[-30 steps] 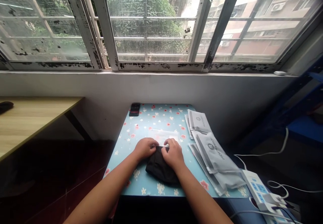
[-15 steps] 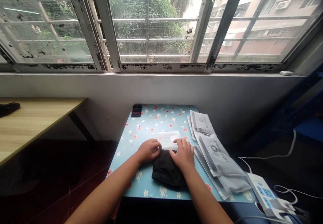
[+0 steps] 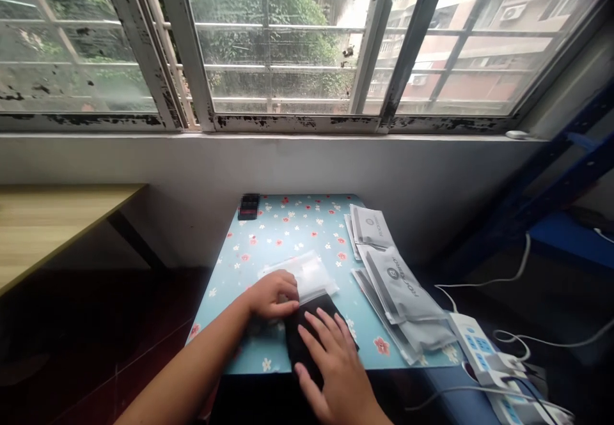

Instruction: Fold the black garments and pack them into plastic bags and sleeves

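Note:
A folded black cloth point(image 3: 300, 339) lies near the front edge of the small table, its far end meeting the mouth of a translucent white plastic bag point(image 3: 309, 270). My left hand point(image 3: 274, 294) is closed at the bag's near left corner, fingers curled and thumb pointing right along the edge. Whether the cloth's end is inside the bag I cannot tell. My right hand point(image 3: 330, 364) rests flat on the cloth with its fingers spread, hiding much of it.
Several printed frosted zip bags point(image 3: 403, 284) are stacked along the table's right side. A dark pixelated object point(image 3: 249, 208) sits at the far left corner. A white power strip point(image 3: 480, 348) with cables is at the right. A wooden table point(image 3: 62, 220) stands at left.
My right hand has moved from the bag's edge back toward me and now lies flat on the cloth. Bag and cloth have turned slightly. The camera view has shifted.

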Motion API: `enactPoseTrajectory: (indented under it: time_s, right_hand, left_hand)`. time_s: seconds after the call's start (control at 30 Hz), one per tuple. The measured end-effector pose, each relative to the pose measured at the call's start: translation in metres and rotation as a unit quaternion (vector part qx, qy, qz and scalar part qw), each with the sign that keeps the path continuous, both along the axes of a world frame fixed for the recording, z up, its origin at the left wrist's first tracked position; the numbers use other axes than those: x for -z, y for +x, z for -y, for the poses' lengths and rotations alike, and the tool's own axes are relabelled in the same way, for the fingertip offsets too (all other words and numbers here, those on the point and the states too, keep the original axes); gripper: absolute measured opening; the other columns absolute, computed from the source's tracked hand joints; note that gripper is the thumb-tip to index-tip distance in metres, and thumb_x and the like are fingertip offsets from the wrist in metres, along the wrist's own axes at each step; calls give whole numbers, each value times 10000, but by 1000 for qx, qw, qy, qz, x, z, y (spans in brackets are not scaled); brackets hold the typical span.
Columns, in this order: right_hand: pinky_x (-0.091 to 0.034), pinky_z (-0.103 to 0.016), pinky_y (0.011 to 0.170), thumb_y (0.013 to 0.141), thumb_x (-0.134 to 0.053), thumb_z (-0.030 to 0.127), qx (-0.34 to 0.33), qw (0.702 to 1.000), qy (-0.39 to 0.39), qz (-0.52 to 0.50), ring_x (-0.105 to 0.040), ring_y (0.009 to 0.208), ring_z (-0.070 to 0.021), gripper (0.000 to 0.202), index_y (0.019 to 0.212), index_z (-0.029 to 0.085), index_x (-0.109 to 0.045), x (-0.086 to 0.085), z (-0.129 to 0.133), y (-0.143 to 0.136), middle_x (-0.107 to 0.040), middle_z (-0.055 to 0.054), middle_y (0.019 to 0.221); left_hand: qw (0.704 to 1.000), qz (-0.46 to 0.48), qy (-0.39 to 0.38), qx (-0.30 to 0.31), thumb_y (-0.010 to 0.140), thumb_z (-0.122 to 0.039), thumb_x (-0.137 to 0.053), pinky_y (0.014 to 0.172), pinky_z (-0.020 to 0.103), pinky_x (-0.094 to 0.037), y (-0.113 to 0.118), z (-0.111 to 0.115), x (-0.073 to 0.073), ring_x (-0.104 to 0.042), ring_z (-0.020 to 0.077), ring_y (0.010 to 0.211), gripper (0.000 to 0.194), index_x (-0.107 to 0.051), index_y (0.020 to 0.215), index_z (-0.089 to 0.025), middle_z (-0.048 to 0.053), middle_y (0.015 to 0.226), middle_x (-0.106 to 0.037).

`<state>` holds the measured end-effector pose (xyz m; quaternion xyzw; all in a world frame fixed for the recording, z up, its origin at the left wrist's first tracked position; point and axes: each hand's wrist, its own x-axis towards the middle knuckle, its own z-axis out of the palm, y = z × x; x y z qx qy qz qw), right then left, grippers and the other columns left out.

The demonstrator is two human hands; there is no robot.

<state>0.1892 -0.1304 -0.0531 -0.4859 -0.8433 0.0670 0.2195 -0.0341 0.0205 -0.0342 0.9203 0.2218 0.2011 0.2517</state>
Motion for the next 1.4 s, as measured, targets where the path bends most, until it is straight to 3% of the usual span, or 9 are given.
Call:
enactPoseTrajectory:
  time_s: [0.13, 0.27, 0.43, 0.6, 0.77, 0.93, 1.07, 1.17, 1.4]
  right_hand:
    - [-257, -713, 1158, 913, -616, 545, 5, 997, -72, 28, -265, 1516, -446, 746, 1591, 399, -338, 10, 12, 0, -293, -70, 1673]
    - [-234, -719, 1171, 909, -628, 544, -9, 995, -92, 38, -216, 1535, -442, 773, 1599, 394, -316, 9, 1, 0, -240, -86, 1687]
    - [-213, -636, 1214, 926, -607, 461, -30, 994, -89, 51, -238, 1536, -403, 698, 1578, 343, -388, 3, -22, -6, -291, -100, 1674]
    - [-223, -555, 1215, 906, -591, 400, -21, 995, -87, 52, -435, 1413, -378, 592, 1470, 223, -557, -3, -54, -23, -554, -151, 1495]
    - [-399, -446, 1050, 869, -573, 288, -40, 996, -67, 37, -588, 1212, -308, 445, 1299, 254, -684, -14, -90, -40, -702, -87, 1299]
    - [-416, -407, 1016, 895, -546, 247, -78, 994, -58, 48, -608, 1184, -278, 368, 1220, 251, -720, -14, -114, -41, -724, -72, 1253]
    - [-352, -458, 1124, 903, -583, 278, -103, 991, -60, 55, -558, 1265, -297, 415, 1303, 205, -668, -17, -105, -29, -683, -118, 1311]
    - [-279, -515, 1195, 914, -614, 338, -139, 985, -86, 48, -491, 1362, -314, 533, 1437, 250, -568, -24, -84, -11, -613, -113, 1425]
    - [-223, -547, 1249, 1027, -440, 316, -120, 988, -89, 48, -310, 1528, -276, 452, 1464, 307, -554, -13, -36, 32, -474, -29, 1582]
  left_hand:
    - [995, 43, 13, -94, 1043, -421, -398, 1046, 414, -464, 8, -5, 2, -637, 273, 1136, 413, -744, 1158, -226, 122, 1188, -726]
    - [994, -57, 19, -96, 1044, -464, -441, 1237, 546, -243, 17, -9, 14, -357, 329, 1501, 476, -521, 1495, -333, 48, 1618, -427]
    - [993, -101, -1, -58, 1049, -518, -425, 1241, 627, -147, 19, -8, 17, -239, 364, 1551, 503, -467, 1530, -374, 39, 1659, -338]
    - [994, -101, -16, -42, 1037, -566, -423, 1234, 649, -131, 17, -7, 12, -213, 382, 1556, 568, -403, 1568, -366, 57, 1678, -282]
    - [995, -80, 3, -53, 1017, -566, -466, 1242, 621, -160, 14, -9, 10, -234, 401, 1546, 563, -442, 1548, -381, 29, 1689, -256]
    - [995, -77, -2, -65, 1046, -555, -385, 1250, 609, -153, 7, -17, 10, -212, 385, 1555, 527, -450, 1542, -387, 1, 1680, -289]
    - [989, -59, -25, -129, 1084, -532, -245, 1270, 550, -162, -3, -25, 14, -232, 318, 1559, 539, -474, 1534, -345, 8, 1674, -313]
    - [979, -71, -32, -191, 1066, -554, -338, 1263, 573, -175, -8, -29, 20, -250, 339, 1551, 534, -494, 1523, -326, 42, 1663, -336]
    - [975, -92, -22, -202, 1023, -574, -472, 1249, 604, -171, -6, -28, 28, -266, 365, 1541, 563, -478, 1530, -329, 78, 1659, -340]
